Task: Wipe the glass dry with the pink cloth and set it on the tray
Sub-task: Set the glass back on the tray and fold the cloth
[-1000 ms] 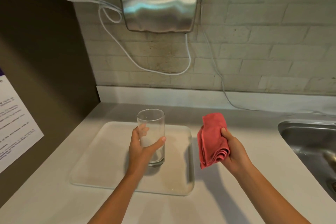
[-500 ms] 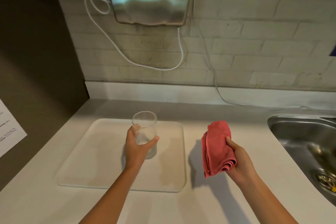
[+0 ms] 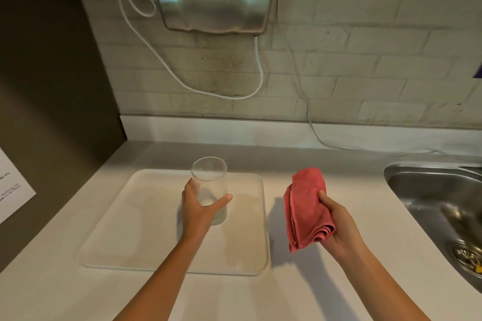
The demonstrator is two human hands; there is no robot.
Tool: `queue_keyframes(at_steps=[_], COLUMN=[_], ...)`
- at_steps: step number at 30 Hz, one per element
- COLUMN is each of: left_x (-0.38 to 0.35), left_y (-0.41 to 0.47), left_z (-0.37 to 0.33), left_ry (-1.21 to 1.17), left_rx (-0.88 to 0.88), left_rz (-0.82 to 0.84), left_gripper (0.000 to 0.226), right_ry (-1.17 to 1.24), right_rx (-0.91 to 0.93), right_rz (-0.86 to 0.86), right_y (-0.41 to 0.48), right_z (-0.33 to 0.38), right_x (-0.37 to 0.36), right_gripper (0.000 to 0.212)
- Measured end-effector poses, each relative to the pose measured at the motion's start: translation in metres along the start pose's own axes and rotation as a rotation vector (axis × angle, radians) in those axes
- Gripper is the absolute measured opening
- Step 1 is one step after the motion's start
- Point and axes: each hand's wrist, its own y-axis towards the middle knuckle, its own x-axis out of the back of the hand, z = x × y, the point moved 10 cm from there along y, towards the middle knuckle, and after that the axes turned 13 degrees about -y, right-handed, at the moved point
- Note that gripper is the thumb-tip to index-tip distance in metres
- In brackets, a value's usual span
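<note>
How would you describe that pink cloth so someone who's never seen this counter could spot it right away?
Start at the steel sink on the right of the white counter, then look left toward the white tray. Between them, the right hand holds the pink cloth folded in a bunch above the counter. It is the only brightly coloured, soft thing there.

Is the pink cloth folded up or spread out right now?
Folded: the pink cloth hangs bunched in layers from the right hand, clear of the counter.
</note>
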Motion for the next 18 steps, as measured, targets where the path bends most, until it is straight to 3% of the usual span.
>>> queue_keyframes(at_steps=[2,4,7,9,12,14,16,18], left_x=[0.006,0.016,0.011,-0.018,-0.089,-0.131,-0.158,-0.173], left_y=[-0.006,-0.022,-0.064,-0.08,-0.093,-0.107,-0.121,-0.131], left_z=[-0.004,-0.022,-0.07,-0.084,-0.079,-0.068,-0.06,-0.055], left_ry=[0.0,0.014,0.088,0.08,0.032,0.05,0.055,0.04], left_rx=[0.012,-0.089,-0.455,-0.517,-0.259,-0.06,0.069,0.131], left_rz=[-0.039,-0.135,-0.189,-0.053,0.316,0.482,0.565,0.593], left_gripper=[0.106,0.105,0.08,0.053,0.026,0.026,0.033,0.016], right_ry=[0.002,-0.004,-0.022,-0.012,0.008,-0.027,-0.077,-0.125], right_rx=[-0.002,0.003,0.016,0.019,0.019,0.035,0.084,0.138], right_rz=[0.006,-0.001,-0.026,-0.031,-0.035,-0.041,-0.047,-0.08], right_y=[0.0,0.0,0.0,-0.001,-0.003,-0.005,-0.009,-0.015], right_z=[0.0,0.001,0.002,0.001,-0.001,0.001,0.007,0.012], right_x=[-0.002,-0.001,0.003,0.003,0.001,0.0,-0.001,-0.002], right_gripper=[0.029,0.029,0.029,0.028,0.028,0.03,0.031,0.031])
